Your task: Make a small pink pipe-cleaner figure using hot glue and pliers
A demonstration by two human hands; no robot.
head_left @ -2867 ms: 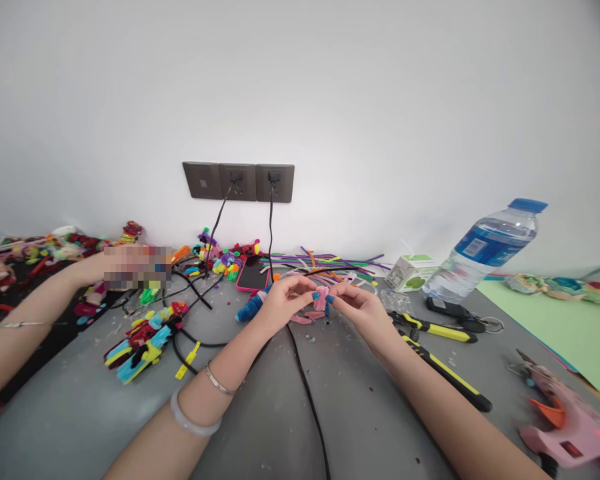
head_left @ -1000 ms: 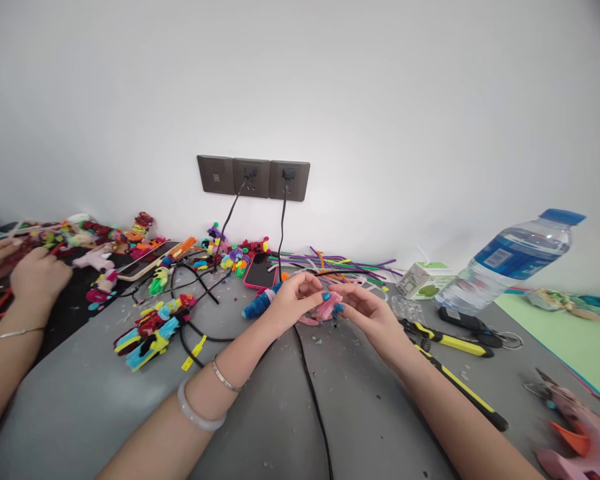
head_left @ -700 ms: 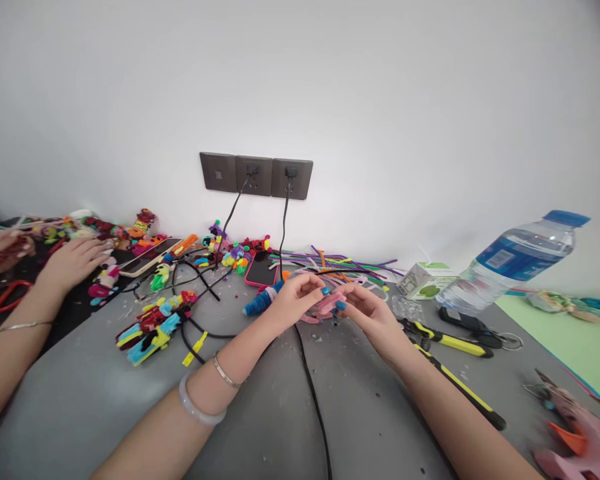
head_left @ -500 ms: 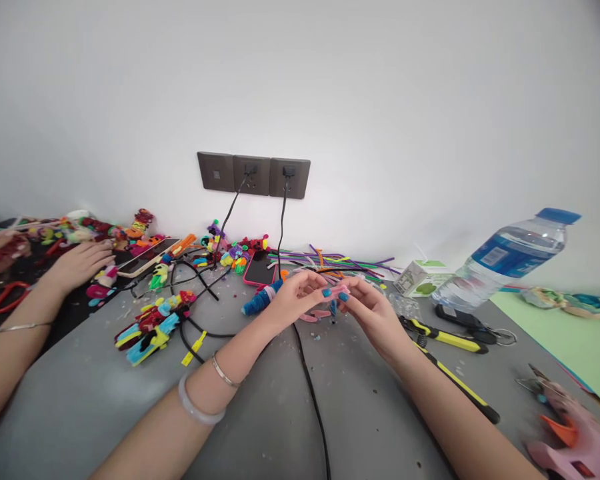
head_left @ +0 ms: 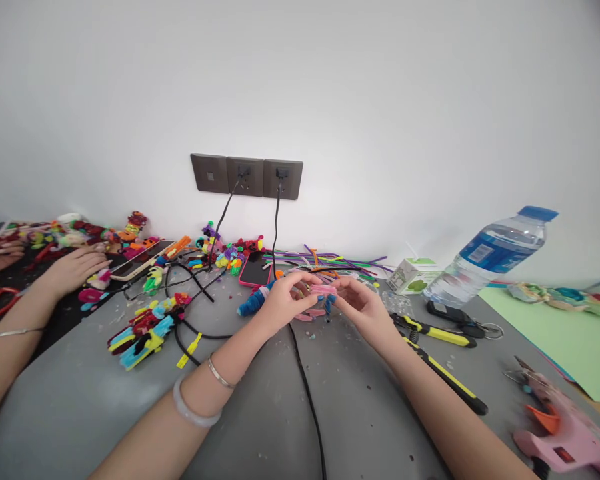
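Note:
My left hand (head_left: 285, 301) and my right hand (head_left: 361, 308) meet over the grey table (head_left: 280, 413), both pinching a small pink pipe-cleaner piece (head_left: 323, 291) between their fingertips. My nails are painted blue. A blue fuzzy roll (head_left: 250, 304) lies just left of my left hand. Small pink scraps (head_left: 305, 317) lie on the table under the hands. A black cable (head_left: 307, 393) runs from beneath my hands toward me.
Another person's hand (head_left: 73, 267) rests near a phone (head_left: 143, 260) at the left. Colourful pipe-cleaner figures (head_left: 143, 330), a red-cased phone (head_left: 253, 270), loose pipe cleaners (head_left: 330, 260), yellow-handled pliers (head_left: 440, 373), a water bottle (head_left: 490, 257), a small carton (head_left: 413, 275), green paper (head_left: 555, 327) and a pink glue gun (head_left: 565, 437) surround me.
My fingers have kept turning the pink piece between both hands; it now lies flatter. The other person's hand moved from their own pile to rest flat beside the phone.

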